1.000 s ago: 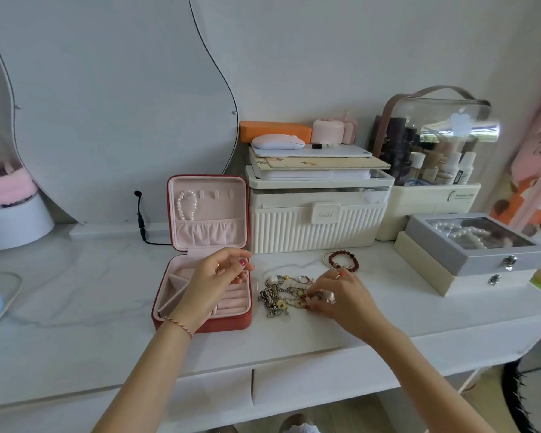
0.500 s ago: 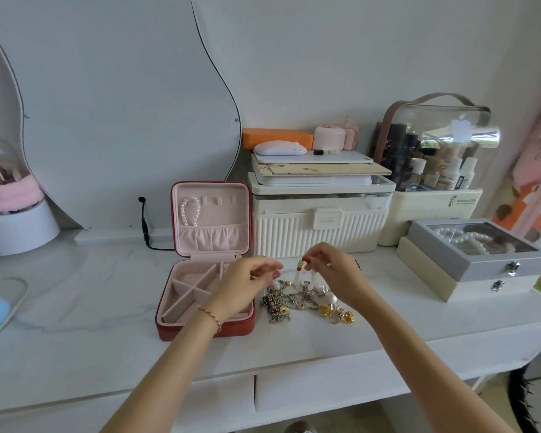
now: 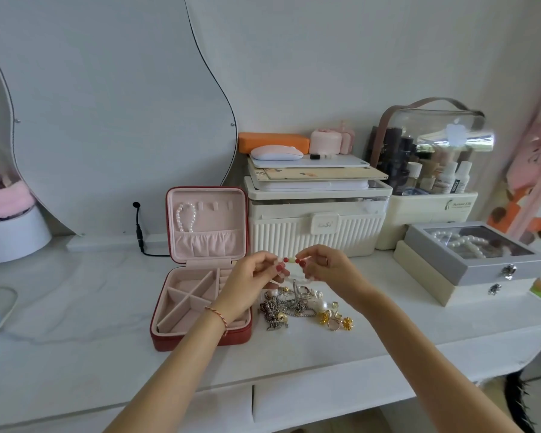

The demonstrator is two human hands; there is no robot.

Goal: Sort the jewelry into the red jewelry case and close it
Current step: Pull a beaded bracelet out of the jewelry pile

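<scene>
- The white marbled surface (image 3: pixel 75 307) carries everything.
- An open red jewelry case (image 3: pixel 200 307) sits near the middle, lid upright.
- Just to its right lies a heap of jewelry (image 3: pixel 303 307): chains, pearls, gold pieces.
- Behind that stands a ribbed white storage box (image 3: pixel 316 226); beside it, a cream organiser (image 3: pixel 428 214) with bottles.
- At the right, a grey glass-lidded box (image 3: pixel 478 260) rests on a cream box (image 3: pixel 444 289).
- At far left, a white-based glass dome (image 3: pixel 10 214).
- A black cable (image 3: pixel 139 232) lies behind the case.
</scene>
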